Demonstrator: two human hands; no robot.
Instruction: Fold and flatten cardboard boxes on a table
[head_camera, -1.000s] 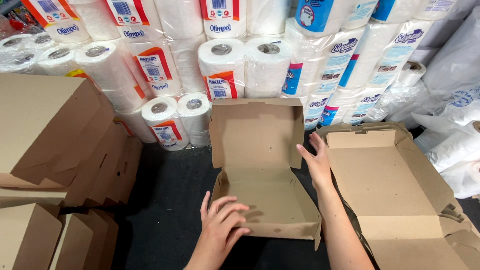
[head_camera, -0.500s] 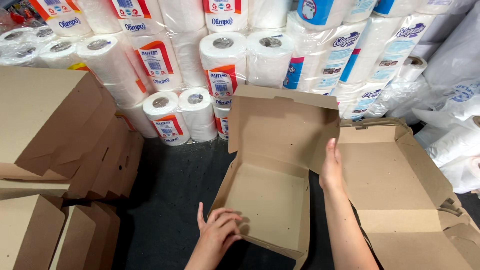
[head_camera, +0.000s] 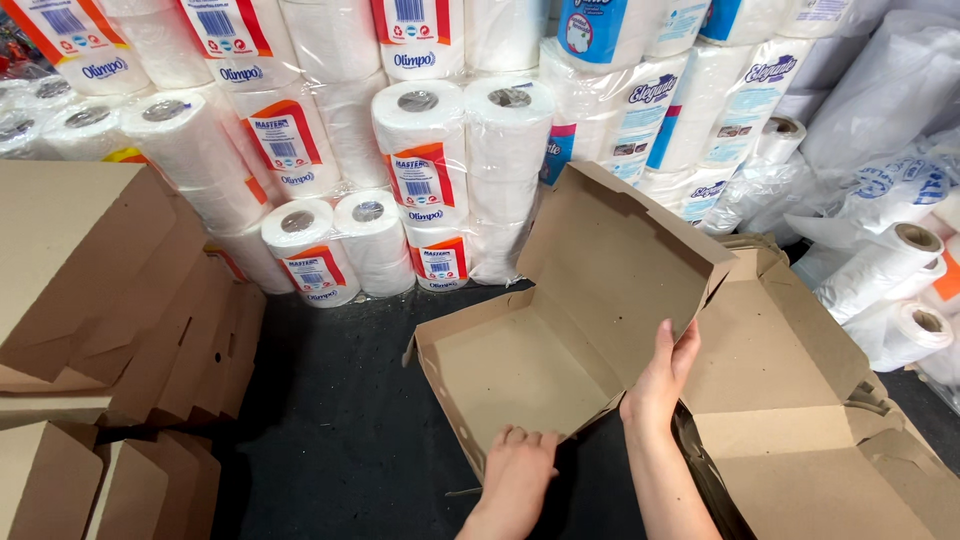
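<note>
Your left hand (head_camera: 520, 462) curls its fingers over the near edge of the open brown cardboard box (head_camera: 560, 340), gripping that wall, while your right hand (head_camera: 660, 375) lies mostly flat with fingers extended against the box's right side where base meets lid. The box sits tilted on the dark floor (head_camera: 330, 430), lid raised, just left of a flattened cardboard sheet (head_camera: 800, 400). Folded boxes (head_camera: 100, 300) stack at left; wrapped paper rolls (head_camera: 430, 170) are piled behind.
</note>
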